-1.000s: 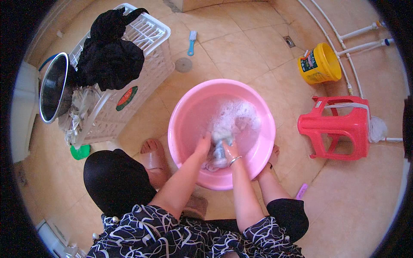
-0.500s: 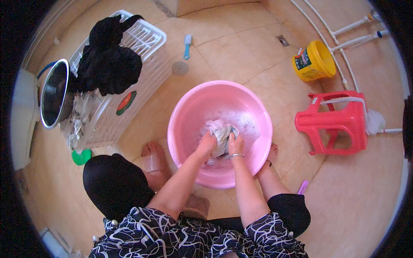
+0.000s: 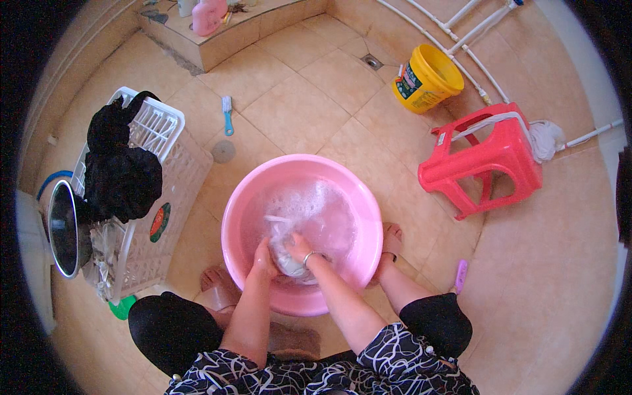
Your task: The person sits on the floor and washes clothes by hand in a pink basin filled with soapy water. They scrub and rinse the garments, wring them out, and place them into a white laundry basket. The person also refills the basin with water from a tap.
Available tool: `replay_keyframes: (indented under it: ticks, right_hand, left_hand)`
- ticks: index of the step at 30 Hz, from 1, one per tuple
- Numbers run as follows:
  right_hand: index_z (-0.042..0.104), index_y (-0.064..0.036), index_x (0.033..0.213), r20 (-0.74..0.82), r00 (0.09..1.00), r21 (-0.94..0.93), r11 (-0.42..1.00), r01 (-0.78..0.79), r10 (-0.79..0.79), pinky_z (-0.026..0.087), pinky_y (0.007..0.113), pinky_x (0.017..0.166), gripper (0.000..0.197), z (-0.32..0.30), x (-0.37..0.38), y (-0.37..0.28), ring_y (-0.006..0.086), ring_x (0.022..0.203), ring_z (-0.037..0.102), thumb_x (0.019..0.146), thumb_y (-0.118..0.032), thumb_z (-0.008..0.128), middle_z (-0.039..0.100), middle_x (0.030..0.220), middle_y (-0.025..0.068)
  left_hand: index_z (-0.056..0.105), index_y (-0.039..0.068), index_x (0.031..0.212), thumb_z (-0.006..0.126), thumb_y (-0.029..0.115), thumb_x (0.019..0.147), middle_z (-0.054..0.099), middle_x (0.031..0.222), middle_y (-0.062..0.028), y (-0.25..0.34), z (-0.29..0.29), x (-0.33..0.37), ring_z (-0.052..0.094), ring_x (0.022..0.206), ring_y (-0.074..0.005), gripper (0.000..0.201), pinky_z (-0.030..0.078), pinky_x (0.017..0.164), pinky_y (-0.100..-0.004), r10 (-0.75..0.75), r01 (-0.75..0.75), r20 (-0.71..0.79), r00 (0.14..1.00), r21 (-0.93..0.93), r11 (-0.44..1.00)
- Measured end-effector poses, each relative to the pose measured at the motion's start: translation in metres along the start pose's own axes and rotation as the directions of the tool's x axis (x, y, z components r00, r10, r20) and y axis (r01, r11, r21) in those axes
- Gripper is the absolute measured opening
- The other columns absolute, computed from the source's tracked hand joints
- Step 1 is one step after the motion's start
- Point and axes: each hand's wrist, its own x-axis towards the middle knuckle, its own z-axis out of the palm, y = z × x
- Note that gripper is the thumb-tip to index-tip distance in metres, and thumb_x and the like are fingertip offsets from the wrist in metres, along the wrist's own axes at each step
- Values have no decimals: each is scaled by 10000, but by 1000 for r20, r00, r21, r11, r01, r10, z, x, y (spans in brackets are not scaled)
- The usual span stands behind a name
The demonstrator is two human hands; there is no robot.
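A large pink basin sits on the floor between my feet, with foamy water in it. A wet, pale grey-white cloth lies bunched in its near part; what kind of garment it is does not show. My left hand cups the cloth's left side, its fingers partly hidden by cloth and suds. From above, my right hand, with a bracelet at the wrist, grips the cloth with bent fingers. Both hands are low inside the basin, close together.
To the left stands a white plastic basket with black clothing on top and a metal bowl beside it. A blue brush lies beyond the basin. At right are a tipped red stool, a yellow bucket and a purple-handled item.
My hands have shifted from holding the cloth up between them to lower in the water, the right now over it. The view has swung, bringing a tiled ledge in at top left.
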Motion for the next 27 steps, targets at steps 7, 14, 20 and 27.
replay_keyframes:
  ticks: [7, 14, 20, 27]
  right_hand:
    - [535, 13, 936, -161, 930, -29, 943, 332, -332, 432, 292, 670, 378, 0, -76, -74, 200, 775, 563, 738, -309, 542, 580, 835, 168]
    - [495, -14, 720, -717, 692, 235, 965, 116, 91, 392, 304, 554, 282, -85, -40, -24, 153, 579, 481, 763, -293, 497, 509, 607, 90]
    - [482, -22, 842, -674, 739, -58, 996, -66, 10, 382, 378, 651, 270, -105, -41, 5, 313, 746, 484, 682, -220, 571, 500, 774, 170]
    - [386, -122, 1141, -222, 963, -447, 862, -237, 149, 324, 397, 868, 499, -38, -26, 9, 294, 1039, 404, 688, -246, 554, 411, 1129, 150]
  left_hand:
    - [465, -6, 1044, 432, 195, 753, 517, 983, -125, -9, -31, 41, 494, 893, -214, 355, 379, 799, -319, 517, -617, 337, 787, 416, 668]
    - [518, -26, 891, 425, 277, 792, 535, 808, -123, 27, 52, -44, 502, 742, -214, 333, 386, 660, -336, 621, -371, -51, 783, 762, 531]
    - [368, 8, 1118, 405, 298, 787, 353, 1180, -165, 21, 41, -28, 384, 1019, -348, 442, 362, 796, -431, 747, -50, 172, 642, 982, -184]
    - [306, 81, 1200, 416, 306, 780, 181, 1291, -119, -6, 16, 7, 203, 1165, -339, 489, 213, 918, -478, 427, 9, 364, 828, 753, -658]
